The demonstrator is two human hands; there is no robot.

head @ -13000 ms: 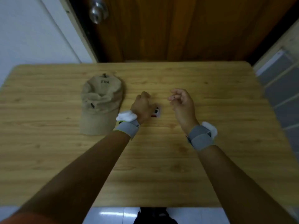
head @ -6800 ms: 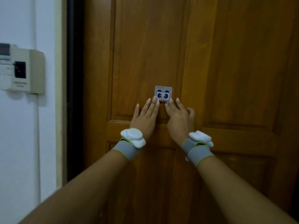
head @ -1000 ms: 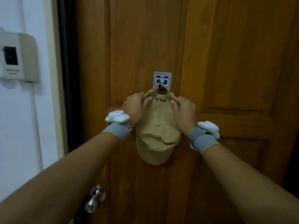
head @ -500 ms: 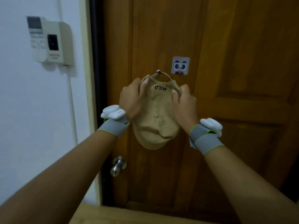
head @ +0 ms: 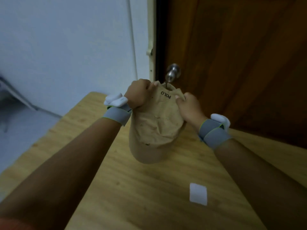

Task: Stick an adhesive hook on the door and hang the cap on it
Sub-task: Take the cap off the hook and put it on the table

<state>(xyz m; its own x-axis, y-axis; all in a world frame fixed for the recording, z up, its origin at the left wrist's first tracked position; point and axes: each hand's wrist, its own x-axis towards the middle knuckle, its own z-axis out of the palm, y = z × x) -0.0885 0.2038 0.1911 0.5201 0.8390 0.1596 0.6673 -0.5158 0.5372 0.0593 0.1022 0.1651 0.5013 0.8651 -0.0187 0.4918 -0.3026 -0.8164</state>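
Note:
A tan cap (head: 156, 123) marked POLO hangs brim-down in the air above the wooden table (head: 129, 188). My left hand (head: 138, 93) grips its back edge on the left, and my right hand (head: 189, 107) grips the back edge on the right. The cap's rear strap with a small metal buckle (head: 166, 83) arches between my two hands. The brown wooden door (head: 240, 55) stands behind the cap. The adhesive hook is out of view.
A round metal doorknob (head: 173, 72) sits just behind the cap's top. A white rectangular paper piece (head: 198, 193) lies on the table at lower right. A pale wall (head: 69, 47) and the cream door frame (head: 150, 39) fill the left.
The cap, held at the hook a second ago, is now off it and low over the table in both hands. My view has dropped; the hook has left the frame.

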